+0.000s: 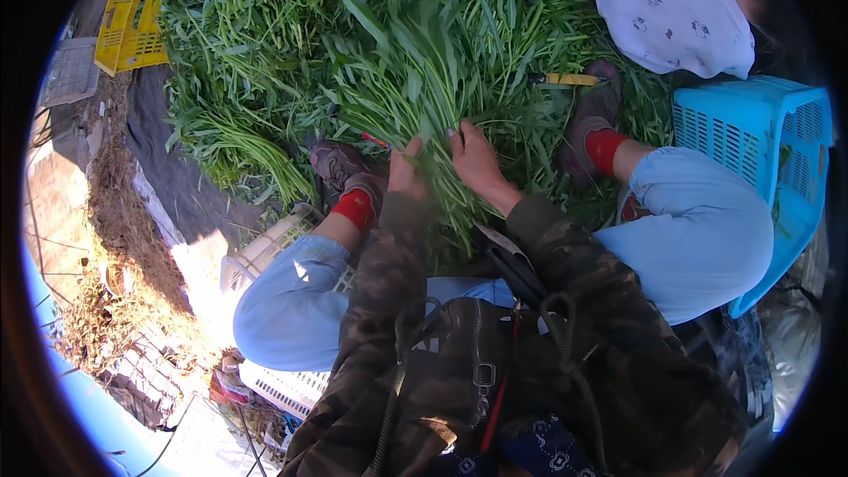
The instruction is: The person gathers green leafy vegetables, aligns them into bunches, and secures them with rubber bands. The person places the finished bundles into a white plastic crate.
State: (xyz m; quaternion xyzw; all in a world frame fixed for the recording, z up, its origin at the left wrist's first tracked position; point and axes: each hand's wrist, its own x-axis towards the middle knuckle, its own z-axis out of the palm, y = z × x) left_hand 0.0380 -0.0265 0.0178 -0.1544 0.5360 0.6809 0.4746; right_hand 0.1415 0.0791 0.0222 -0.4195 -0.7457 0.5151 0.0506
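Sleeves (386, 263) forward, hands (481, 163) around stems (438, 143)

Harsh daylight strikes the lower left, where the ground (201, 278) burns to white — the leafy greens (265, 26) across the top sit in softer shade. Slight motion blur softens the left hand (407, 170). Black fisheye vignetting rounds every corner — blue-fringed at lower left, with straight edges bending.

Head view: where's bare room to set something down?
Mainly the dark sheet at left, below the yellow crate, between the green pile and dry litter. Crowded around the left hand and right hand: leafy stems, shoes either side. Right: blue crate beside the knee.
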